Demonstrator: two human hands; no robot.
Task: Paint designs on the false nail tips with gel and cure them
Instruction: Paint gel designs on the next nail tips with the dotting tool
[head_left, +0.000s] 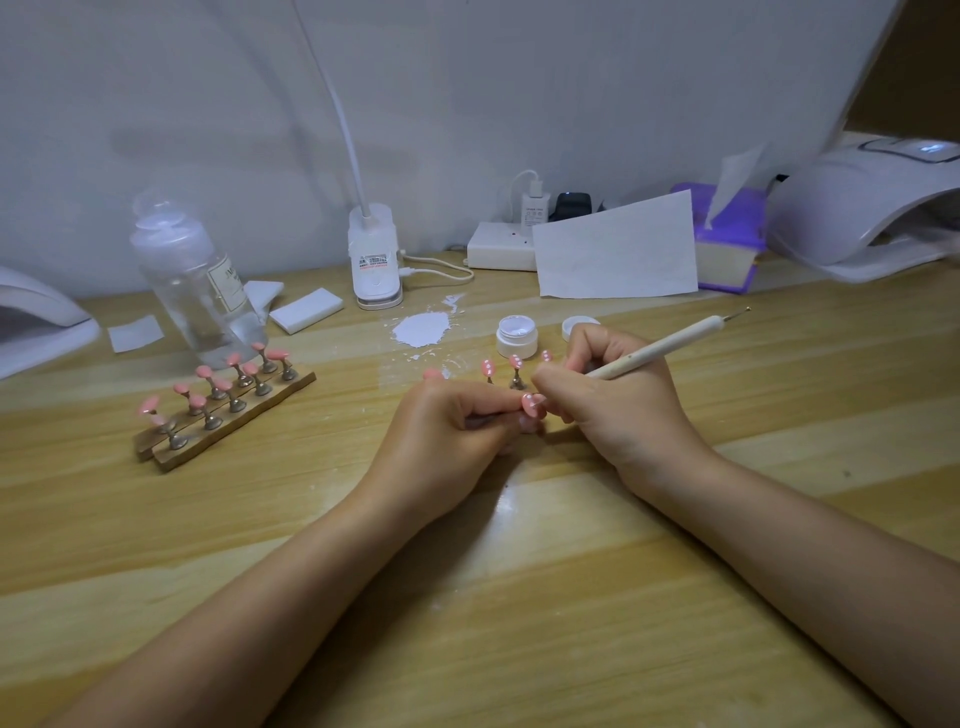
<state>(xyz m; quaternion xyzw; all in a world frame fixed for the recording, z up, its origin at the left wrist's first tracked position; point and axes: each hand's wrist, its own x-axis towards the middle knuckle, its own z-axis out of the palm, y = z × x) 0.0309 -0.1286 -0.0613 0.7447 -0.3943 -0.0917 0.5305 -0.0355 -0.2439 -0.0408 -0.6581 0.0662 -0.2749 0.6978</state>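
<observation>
Left hand (447, 431): centre of frame, resting on the table (519, 597); fingers curled, thumb and forefinger pinching a pink nail tip (532, 404) marked with white dots.
Right hand (608, 400): just right of centre, touching the left hand at the fingertips; fingers curled round a pen (660, 347), whose working end is hidden at the tip.
Pen: cream barrel, slanting up and to the right out of the right hand; a thin metal point shows at its far end.
Nail tip: held between the two hands, just above the table; whether the pen touches it cannot be told.
Dotted tips (515, 370): three pink tips on small stands, just behind the hands, each with white dots.
Jar (517, 338): small, white, open, behind the dotted tips at centre; white gel inside.
Lid (576, 327): white, just right of the jar, partly hidden by the right hand.
White smear (422, 329): on the table, left of the jar.
Rack (223, 410): wooden strip, left of centre, carrying two rows of plain pink tips on metal stands.
Bottle (195, 286): clear, behind the rack, upper left.
Curing lamp (862, 208): white, upper right edge.
Second lamp (36, 317): white, left edge, partly cut off.
Paper sheet (618, 249): white, propped upright, right of centre at the back.
Tissue box (727, 244): purple, between the sheet and the curing lamp.
</observation>
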